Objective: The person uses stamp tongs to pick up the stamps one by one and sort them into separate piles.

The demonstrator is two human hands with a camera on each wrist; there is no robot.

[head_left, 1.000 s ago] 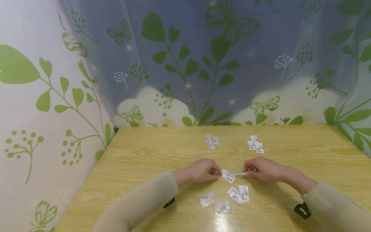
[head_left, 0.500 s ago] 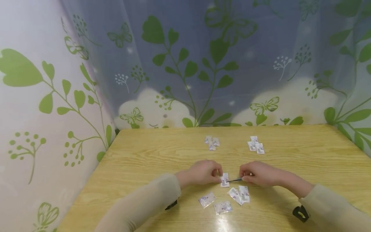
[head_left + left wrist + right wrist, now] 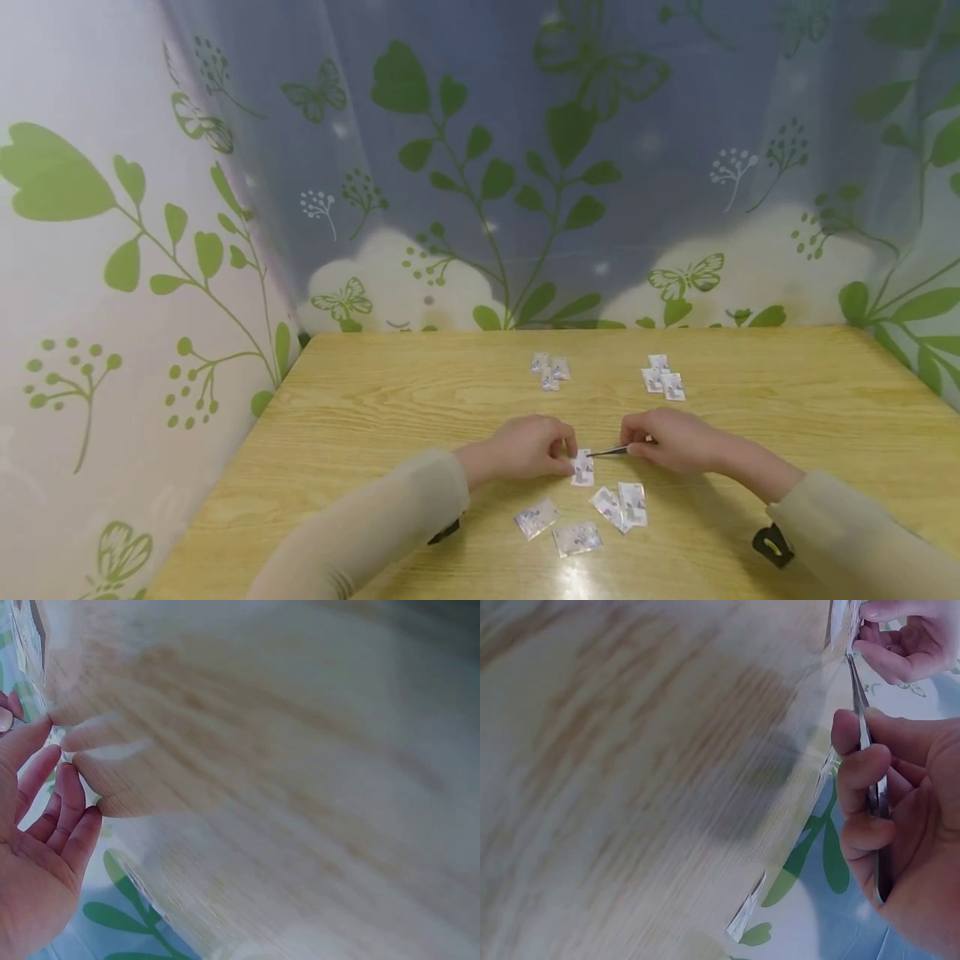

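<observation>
In the head view, a small white flat packet with a printed pattern (image 3: 582, 469) lies on the wooden table between both hands. My left hand (image 3: 534, 447) touches its left edge with thumb and fingertips, the fingers loosely bent. In the left wrist view, the fingertips of the left hand (image 3: 52, 832) rest right at the tabletop. My right hand (image 3: 673, 439) grips metal tweezers (image 3: 881, 825), the shaft lying along the curled fingers. The tip of these tweezers (image 3: 609, 452) reaches the packet's upper right corner.
Nearer the body lie several similar packets (image 3: 577, 538), two of them overlapping (image 3: 632, 504). Farther back sit two small clusters, one at centre (image 3: 551, 372) and one to the right (image 3: 663, 379). A patterned curtain (image 3: 465, 167) hangs behind the table (image 3: 375, 375).
The packet between the hands has turned from slanted to nearly upright. The tweezers' tip has shifted left, then up from the packet's middle to its upper corner. The left hand has moved slightly right.
</observation>
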